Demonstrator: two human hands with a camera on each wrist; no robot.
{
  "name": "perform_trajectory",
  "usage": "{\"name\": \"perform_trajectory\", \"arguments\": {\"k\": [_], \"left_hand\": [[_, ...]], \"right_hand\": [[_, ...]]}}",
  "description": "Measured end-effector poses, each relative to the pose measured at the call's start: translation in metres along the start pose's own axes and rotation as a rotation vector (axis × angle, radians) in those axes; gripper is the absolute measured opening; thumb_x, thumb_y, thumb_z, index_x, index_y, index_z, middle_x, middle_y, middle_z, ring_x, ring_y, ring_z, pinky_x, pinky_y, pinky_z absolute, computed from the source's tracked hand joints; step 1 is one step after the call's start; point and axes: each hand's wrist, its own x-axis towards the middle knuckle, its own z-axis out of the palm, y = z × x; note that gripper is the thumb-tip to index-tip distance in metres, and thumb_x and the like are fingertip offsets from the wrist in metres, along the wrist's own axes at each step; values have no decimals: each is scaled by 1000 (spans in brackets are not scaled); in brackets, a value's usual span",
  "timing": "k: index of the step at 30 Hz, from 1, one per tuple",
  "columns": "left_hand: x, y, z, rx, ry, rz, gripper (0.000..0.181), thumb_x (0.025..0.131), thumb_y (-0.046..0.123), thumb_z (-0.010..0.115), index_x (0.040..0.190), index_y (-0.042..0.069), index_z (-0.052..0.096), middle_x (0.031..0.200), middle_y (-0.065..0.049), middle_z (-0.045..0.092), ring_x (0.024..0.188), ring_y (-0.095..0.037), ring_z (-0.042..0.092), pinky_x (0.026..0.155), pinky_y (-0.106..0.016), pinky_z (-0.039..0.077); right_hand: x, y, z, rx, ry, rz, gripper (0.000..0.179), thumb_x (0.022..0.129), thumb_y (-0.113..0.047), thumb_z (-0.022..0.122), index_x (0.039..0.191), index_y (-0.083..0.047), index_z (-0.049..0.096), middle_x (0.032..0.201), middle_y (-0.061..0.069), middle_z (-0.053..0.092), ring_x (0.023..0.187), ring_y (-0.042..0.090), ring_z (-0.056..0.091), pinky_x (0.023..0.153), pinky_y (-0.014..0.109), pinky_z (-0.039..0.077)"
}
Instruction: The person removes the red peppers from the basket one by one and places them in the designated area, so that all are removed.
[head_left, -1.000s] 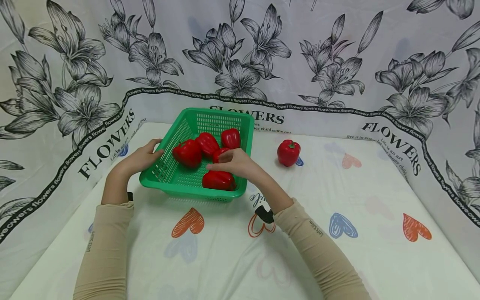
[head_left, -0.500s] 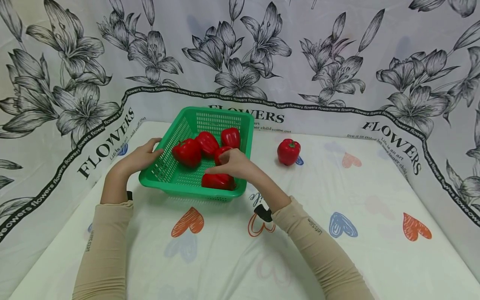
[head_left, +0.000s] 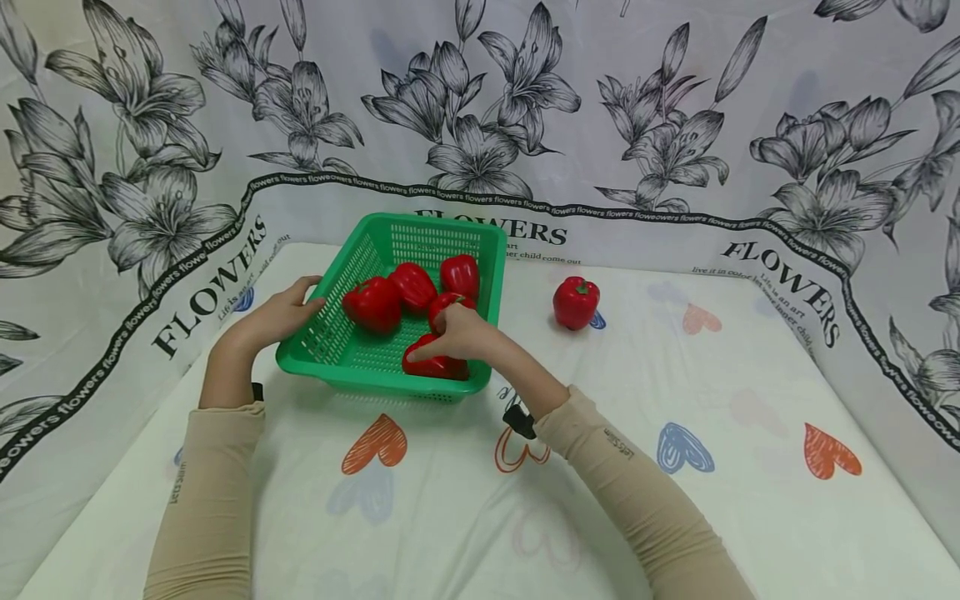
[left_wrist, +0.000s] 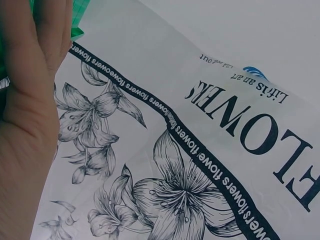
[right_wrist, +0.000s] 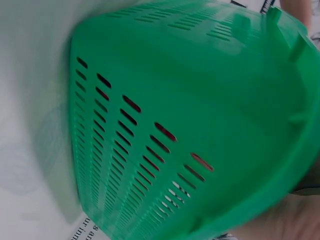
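A green plastic basket (head_left: 390, 384) in the head view holds several red bell peppers. My left hand (head_left: 279, 317) grips its left rim; the left wrist view shows that hand (left_wrist: 30, 105) beside a sliver of green. Reaching over the right side, my right hand (head_left: 467, 334) has its thumb across the bell pepper lying nearest the front (head_left: 442, 367). Its other fingers bend down behind that pepper, partly hidden. Just beyond the fingers sits another bell pepper (head_left: 454, 303). Farther left and back lie more bell peppers (head_left: 372, 306). The right wrist view is filled by the basket's slotted outer wall (right_wrist: 200, 90).
One red bell pepper (head_left: 576, 303) stands on the table, right of the basket. The white tablecloth (head_left: 637, 517) carries printed hearts. A floral curtain (head_left: 555, 83) rises behind the table and along both sides.
My right hand has lowered slightly onto the front bell pepper, its thumb now across it. The left hand stays on the rim, and the basket stays in place.
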Motion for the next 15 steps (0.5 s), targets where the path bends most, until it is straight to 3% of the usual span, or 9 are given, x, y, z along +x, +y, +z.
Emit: {"name": "perform_trajectory", "arguments": {"k": [4,7,15], "left_hand": [[1,0,0,3,-2,-1,62,108,31,28,155,-2,5,147,-39,32,129,-54,42,105,-67,34],[1,2,0,6,1,1,61,108,30,28,155,-2,5,147,-39,31,130,-54,41,106,-67,34],[-1,2,-1,13,1,-9,61,108,29,28,155,-2,5,147,-39,32,130,-54,42,106,-66,34]], "right_hand": [[2,0,5,-23,1,-24,45,79,-36,81,99,-2,59,79,2,56,78,14,53,60,19,44],[3,0,8,-37,3,-48,42,79,-35,81,80,-6,50,64,-1,45,64,11,47,54,18,36],[4,0,13,-62,12,-58,40,78,-32,83,84,-6,54,67,1,49,68,12,51,55,18,39]]}}
